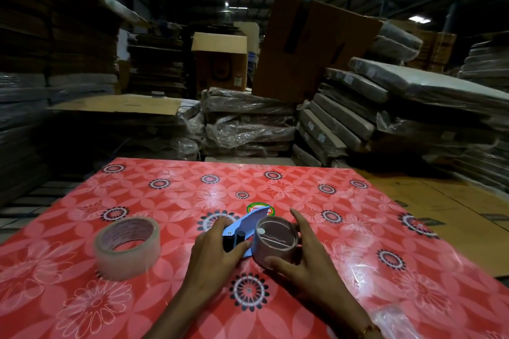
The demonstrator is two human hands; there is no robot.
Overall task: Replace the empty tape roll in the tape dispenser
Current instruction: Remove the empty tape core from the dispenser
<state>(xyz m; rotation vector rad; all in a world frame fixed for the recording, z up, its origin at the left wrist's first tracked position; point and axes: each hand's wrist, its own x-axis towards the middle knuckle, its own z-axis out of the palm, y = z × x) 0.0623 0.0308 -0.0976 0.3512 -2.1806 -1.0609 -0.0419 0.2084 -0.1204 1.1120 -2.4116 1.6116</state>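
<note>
The left hand (217, 249) grips the blue tape dispenser (242, 231) on the red counter (344, 228). The right hand (300, 259) clasps the empty roll (275, 242) mounted on it. 1 full tape roll (128, 248) lies left, apart.

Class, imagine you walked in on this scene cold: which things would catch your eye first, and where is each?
First, the red flowered table cover filling the foreground. At its middle, the left hand holds the blue tape dispenser, while the right hand grips the empty tape roll on it. A full tape roll lies apart to the left.
</note>
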